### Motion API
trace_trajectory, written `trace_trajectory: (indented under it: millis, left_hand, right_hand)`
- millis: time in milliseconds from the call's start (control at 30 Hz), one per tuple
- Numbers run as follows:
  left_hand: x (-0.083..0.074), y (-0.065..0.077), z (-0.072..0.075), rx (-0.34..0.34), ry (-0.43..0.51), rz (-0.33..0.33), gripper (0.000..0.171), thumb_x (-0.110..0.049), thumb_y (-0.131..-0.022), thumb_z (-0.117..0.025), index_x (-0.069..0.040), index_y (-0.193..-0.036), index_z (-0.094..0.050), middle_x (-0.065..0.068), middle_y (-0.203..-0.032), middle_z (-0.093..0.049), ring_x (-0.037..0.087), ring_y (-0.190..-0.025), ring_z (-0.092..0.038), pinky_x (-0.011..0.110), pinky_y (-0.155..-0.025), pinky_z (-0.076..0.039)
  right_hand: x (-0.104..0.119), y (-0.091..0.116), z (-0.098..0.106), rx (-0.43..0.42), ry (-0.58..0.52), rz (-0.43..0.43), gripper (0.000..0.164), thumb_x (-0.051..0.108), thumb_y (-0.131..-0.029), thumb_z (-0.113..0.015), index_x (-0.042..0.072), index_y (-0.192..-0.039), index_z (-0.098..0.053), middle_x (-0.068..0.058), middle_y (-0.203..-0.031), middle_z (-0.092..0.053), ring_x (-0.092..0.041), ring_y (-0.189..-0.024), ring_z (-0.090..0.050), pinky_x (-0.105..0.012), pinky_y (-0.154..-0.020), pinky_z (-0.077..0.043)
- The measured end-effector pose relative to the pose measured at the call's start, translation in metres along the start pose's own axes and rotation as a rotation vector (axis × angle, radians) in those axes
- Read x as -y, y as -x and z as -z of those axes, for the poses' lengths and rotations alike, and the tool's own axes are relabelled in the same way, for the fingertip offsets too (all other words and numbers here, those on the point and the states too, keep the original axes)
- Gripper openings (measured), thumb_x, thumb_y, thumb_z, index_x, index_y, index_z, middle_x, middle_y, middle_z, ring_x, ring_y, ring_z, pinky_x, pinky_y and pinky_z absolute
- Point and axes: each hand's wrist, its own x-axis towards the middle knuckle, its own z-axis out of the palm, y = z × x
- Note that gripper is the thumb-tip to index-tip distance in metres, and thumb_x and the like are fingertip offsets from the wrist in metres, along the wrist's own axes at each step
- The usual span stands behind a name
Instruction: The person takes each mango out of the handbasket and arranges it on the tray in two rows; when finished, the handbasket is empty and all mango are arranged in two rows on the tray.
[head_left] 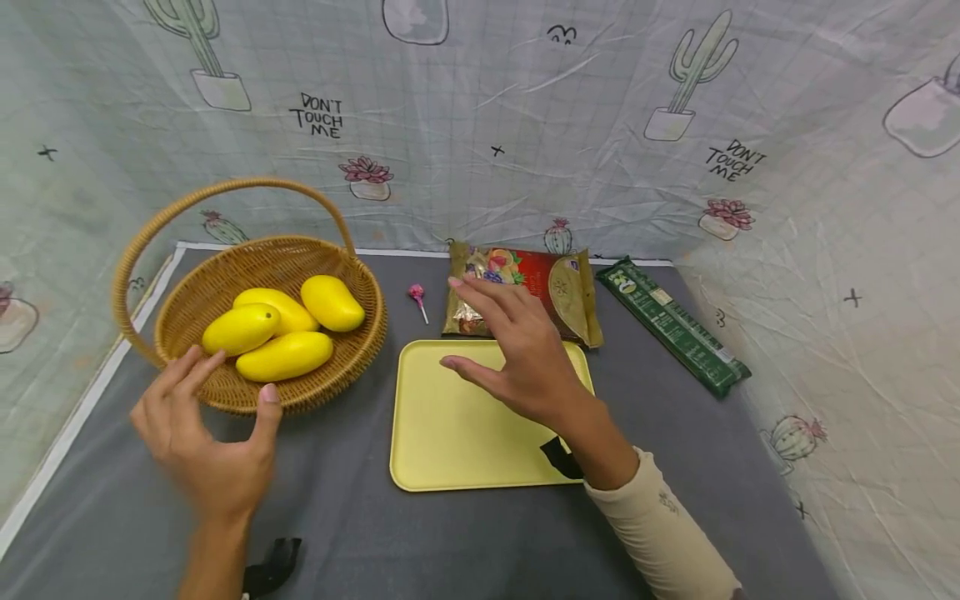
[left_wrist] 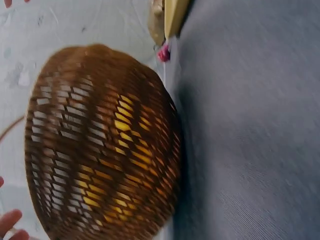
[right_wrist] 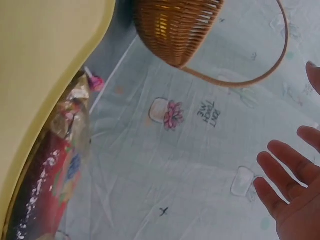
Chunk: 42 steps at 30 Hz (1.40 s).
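Note:
My left hand [head_left: 206, 442] hovers at the near left rim of a wicker basket [head_left: 330, 387], thumb and fingers spread and holding nothing. Inside the basket lie several yellow mangoes [head_left: 285, 356]; in the left wrist view the mangoes [left_wrist: 122, 122] show through the weave. My right hand [head_left: 525, 354] is held over the far part of a yellow tray [head_left: 465, 433], its fingers loosely extended and thumb apart, with nothing in its grasp. Behind the tray lies a red and gold packet [head_left: 528, 267], partly covered by the right hand in the head view.
A pink lollipop [head_left: 417, 298] lies between basket and packet. On the right a long green packet [head_left: 675, 325] lies slantwise. The basket's tall handle [head_left: 251, 182] arches upward. A printed cloth [head_left: 465, 125] hangs behind the grey table [head_left: 345, 500].

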Motion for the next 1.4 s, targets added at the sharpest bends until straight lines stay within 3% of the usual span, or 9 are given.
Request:
trace_trajectory:
  millis: [100, 233, 433, 567, 867, 1033, 1267, 1400]
  left_hand:
    - [0.004, 0.000, 0.008, -0.018, -0.049, 0.068, 0.060, -0.040, -0.082, -0.077, -0.003, -0.129, -0.073, 0.014, -0.147, -0.059, 0.012, -0.136, -0.039, 0.043, -0.117, -0.025]
    - [0.011, 0.000, 0.016, -0.010, -0.067, 0.152, 0.062, -0.035, -0.082, -0.080, -0.005, -0.135, -0.069, 0.009, -0.155, -0.044, 0.019, -0.146, -0.034, 0.041, -0.122, -0.024]
    - [0.041, 0.007, 0.022, 0.124, -0.062, 0.374, 0.074, -0.030, -0.085, -0.085, -0.032, -0.152, -0.054, 0.004, -0.167, -0.034, 0.015, -0.155, -0.032, 0.029, -0.117, -0.031]
    - [0.045, 0.010, 0.021, 0.197, 0.005, 0.468, 0.079, -0.026, -0.090, -0.083, -0.031, -0.159, -0.045, 0.005, -0.168, -0.032, 0.019, -0.157, -0.034, 0.037, -0.125, -0.031]
    - [0.047, 0.013, 0.019, 0.266, 0.156, 0.520, 0.086, -0.013, -0.093, -0.079, -0.026, -0.164, -0.031, 0.007, -0.167, -0.036, 0.030, -0.149, -0.042, 0.035, -0.121, -0.038]
    - [0.044, 0.015, 0.021, 0.291, 0.168, 0.532, 0.087, -0.012, -0.095, -0.078, -0.027, -0.165, -0.028, 0.006, -0.169, -0.034, 0.031, -0.147, -0.042, 0.039, -0.116, -0.043]
    - [0.040, 0.019, 0.022, 0.307, 0.176, 0.532, 0.090, -0.009, -0.094, -0.078, -0.027, -0.165, -0.027, 0.005, -0.170, -0.031, 0.031, -0.143, -0.045, 0.013, -0.093, -0.048]
    - [0.038, 0.022, 0.022, 0.317, 0.171, 0.505, 0.092, -0.007, -0.092, -0.079, -0.026, -0.165, -0.026, 0.005, -0.170, -0.031, 0.033, -0.143, -0.046, 0.006, -0.088, -0.048]
  right_hand:
    - [0.005, -0.006, -0.004, -0.005, -0.008, 0.026, 0.087, 0.042, -0.087, -0.089, 0.018, -0.161, -0.048, -0.009, -0.160, -0.055, -0.027, -0.142, -0.053, -0.048, -0.117, -0.043]
    - [0.011, -0.014, -0.008, -0.007, -0.024, 0.050, 0.084, 0.043, -0.088, -0.088, 0.019, -0.160, -0.051, -0.008, -0.158, -0.057, -0.026, -0.141, -0.053, -0.046, -0.117, -0.044]
    - [0.019, -0.025, -0.017, -0.017, -0.062, 0.101, 0.081, 0.044, -0.089, -0.087, 0.018, -0.158, -0.053, -0.006, -0.155, -0.059, -0.023, -0.135, -0.056, -0.042, -0.112, -0.046]
    - [0.025, -0.031, -0.023, -0.020, -0.070, 0.130, 0.079, 0.044, -0.091, -0.085, 0.017, -0.157, -0.054, -0.006, -0.153, -0.061, -0.022, -0.132, -0.057, -0.038, -0.111, -0.046]
    - [0.040, -0.046, -0.039, -0.021, -0.090, 0.177, 0.077, 0.046, -0.091, -0.085, 0.015, -0.155, -0.056, -0.004, -0.152, -0.062, -0.020, -0.129, -0.058, -0.032, -0.107, -0.047]
    - [0.046, -0.053, -0.049, -0.012, -0.098, 0.194, 0.077, 0.048, -0.091, -0.084, 0.015, -0.154, -0.056, -0.003, -0.151, -0.062, -0.018, -0.127, -0.058, -0.029, -0.106, -0.047]
    - [0.054, -0.064, -0.063, 0.024, -0.121, 0.202, 0.075, 0.049, -0.092, -0.083, 0.013, -0.152, -0.058, -0.003, -0.149, -0.064, -0.018, -0.131, -0.058, -0.028, -0.112, -0.042]
    - [0.059, -0.073, -0.073, 0.063, -0.144, 0.198, 0.074, 0.050, -0.093, -0.081, 0.015, -0.154, -0.056, -0.003, -0.149, -0.063, -0.017, -0.134, -0.057, -0.027, -0.116, -0.040]
